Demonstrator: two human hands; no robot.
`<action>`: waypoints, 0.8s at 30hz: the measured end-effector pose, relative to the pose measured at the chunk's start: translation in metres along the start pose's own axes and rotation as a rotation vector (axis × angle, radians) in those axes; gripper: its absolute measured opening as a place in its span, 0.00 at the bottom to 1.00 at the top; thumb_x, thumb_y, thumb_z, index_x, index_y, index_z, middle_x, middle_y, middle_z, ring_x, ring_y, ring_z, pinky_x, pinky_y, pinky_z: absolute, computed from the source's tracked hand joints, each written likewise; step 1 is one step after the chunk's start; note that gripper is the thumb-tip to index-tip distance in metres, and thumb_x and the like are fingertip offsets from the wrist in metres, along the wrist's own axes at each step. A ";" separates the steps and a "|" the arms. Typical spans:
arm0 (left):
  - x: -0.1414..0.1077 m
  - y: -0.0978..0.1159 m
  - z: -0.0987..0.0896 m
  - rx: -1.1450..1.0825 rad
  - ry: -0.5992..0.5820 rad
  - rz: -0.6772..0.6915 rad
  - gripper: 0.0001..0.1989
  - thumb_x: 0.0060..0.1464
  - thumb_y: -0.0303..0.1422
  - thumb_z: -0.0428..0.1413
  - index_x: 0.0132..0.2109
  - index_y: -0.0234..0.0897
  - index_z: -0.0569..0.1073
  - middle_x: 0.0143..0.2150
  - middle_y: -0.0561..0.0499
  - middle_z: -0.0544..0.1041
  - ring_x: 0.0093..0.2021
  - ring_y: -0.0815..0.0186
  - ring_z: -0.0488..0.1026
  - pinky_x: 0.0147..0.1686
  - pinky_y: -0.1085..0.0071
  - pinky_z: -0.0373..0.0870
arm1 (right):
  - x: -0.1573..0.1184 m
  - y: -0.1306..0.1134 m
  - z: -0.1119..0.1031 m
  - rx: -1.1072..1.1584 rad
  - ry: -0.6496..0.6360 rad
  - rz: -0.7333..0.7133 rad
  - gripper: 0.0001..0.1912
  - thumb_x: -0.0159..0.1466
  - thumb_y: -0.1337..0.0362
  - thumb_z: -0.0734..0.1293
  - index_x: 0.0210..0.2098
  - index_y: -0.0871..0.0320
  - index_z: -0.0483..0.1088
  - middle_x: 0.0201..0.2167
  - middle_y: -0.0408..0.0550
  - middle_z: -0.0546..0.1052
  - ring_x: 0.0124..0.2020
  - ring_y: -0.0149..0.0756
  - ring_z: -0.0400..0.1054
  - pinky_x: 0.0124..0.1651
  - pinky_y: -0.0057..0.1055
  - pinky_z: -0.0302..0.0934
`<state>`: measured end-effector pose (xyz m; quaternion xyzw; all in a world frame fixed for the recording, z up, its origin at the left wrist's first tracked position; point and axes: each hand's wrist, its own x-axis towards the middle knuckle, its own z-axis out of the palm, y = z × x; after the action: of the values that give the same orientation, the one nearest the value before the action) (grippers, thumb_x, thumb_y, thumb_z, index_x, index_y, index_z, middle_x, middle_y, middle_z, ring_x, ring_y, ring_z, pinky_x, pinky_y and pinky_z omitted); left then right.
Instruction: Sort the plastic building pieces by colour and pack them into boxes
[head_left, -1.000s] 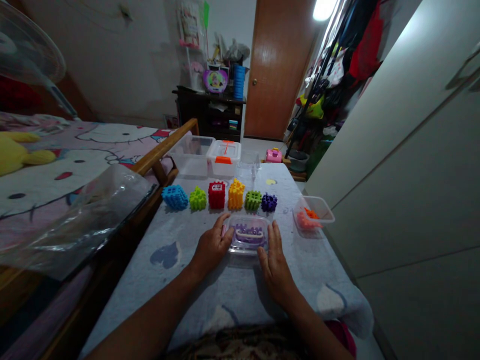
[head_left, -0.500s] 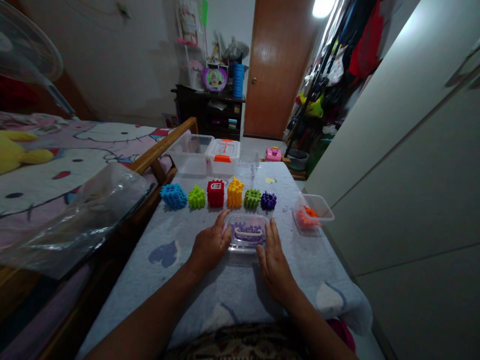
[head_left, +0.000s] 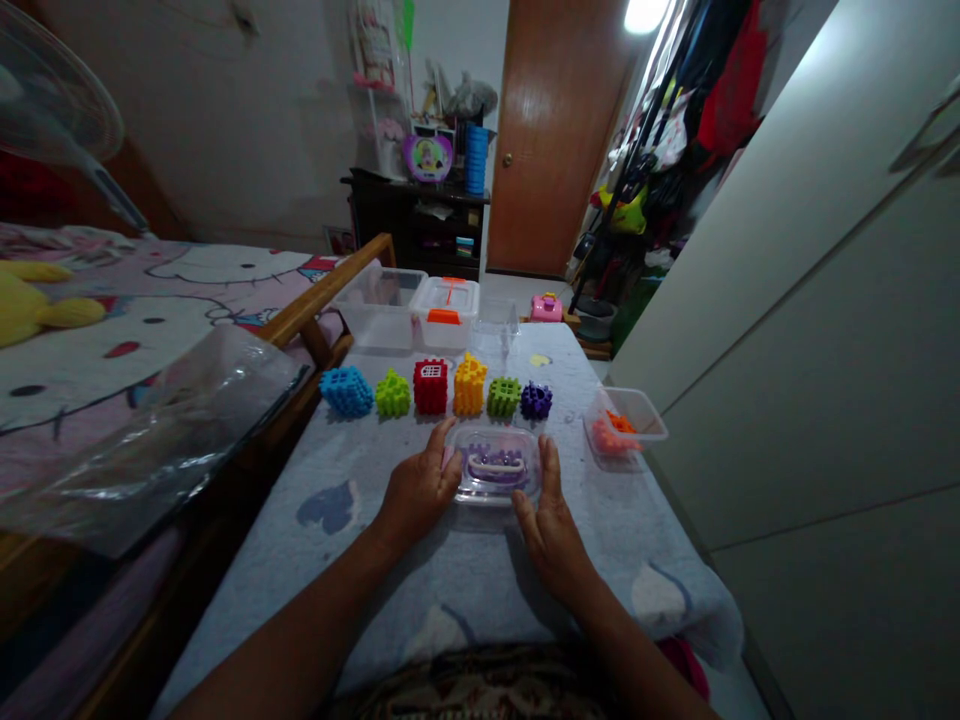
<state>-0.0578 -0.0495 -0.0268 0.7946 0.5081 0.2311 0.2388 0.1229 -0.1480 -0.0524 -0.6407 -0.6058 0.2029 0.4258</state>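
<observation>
A clear plastic box with a lid and a white handle stands on the cloth-covered table in front of me. Purple pieces show through the lid. My left hand grips the left side, its thumb on the lid's edge and fingers along the wall. At the right side, my right hand grips the box with its thumb at the near corner and fingers stretched along the wall. Behind the box is a row of block shapes: blue, lime, red, yellow, green and purple.
An open clear container with orange pieces sits at the table's right edge. At the far end stand a large clear bin and a lidded box with orange clips. A wooden bed rail runs along the left, a wardrobe along the right.
The fingers of my right hand have shifted slightly and the index finger looks more upright. My left hand and the box stay nearly where they were.
</observation>
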 end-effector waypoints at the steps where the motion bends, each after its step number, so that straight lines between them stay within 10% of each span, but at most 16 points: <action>1: 0.000 0.000 -0.001 -0.044 0.001 -0.005 0.28 0.65 0.41 0.41 0.67 0.34 0.57 0.31 0.50 0.76 0.30 0.60 0.75 0.31 0.70 0.61 | 0.000 0.000 -0.001 0.042 0.008 0.018 0.42 0.70 0.60 0.57 0.72 0.53 0.24 0.74 0.53 0.37 0.73 0.43 0.34 0.72 0.49 0.39; 13: 0.002 -0.007 -0.001 -0.416 -0.018 -0.031 0.29 0.62 0.46 0.48 0.64 0.36 0.60 0.26 0.58 0.68 0.27 0.65 0.69 0.31 0.72 0.61 | 0.008 0.009 -0.015 0.068 -0.090 -0.019 0.57 0.60 0.58 0.70 0.72 0.54 0.26 0.73 0.60 0.40 0.73 0.48 0.36 0.71 0.51 0.40; 24: 0.002 -0.003 0.001 -0.266 0.006 -0.037 0.29 0.60 0.44 0.48 0.63 0.34 0.62 0.24 0.58 0.66 0.24 0.65 0.67 0.27 0.71 0.58 | 0.013 -0.003 -0.010 -0.030 -0.117 -0.038 0.54 0.65 0.61 0.65 0.71 0.54 0.18 0.74 0.56 0.30 0.73 0.46 0.29 0.72 0.50 0.37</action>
<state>-0.0584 -0.0468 -0.0294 0.7457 0.4882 0.2944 0.3448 0.1308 -0.1389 -0.0409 -0.6224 -0.6447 0.2226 0.3839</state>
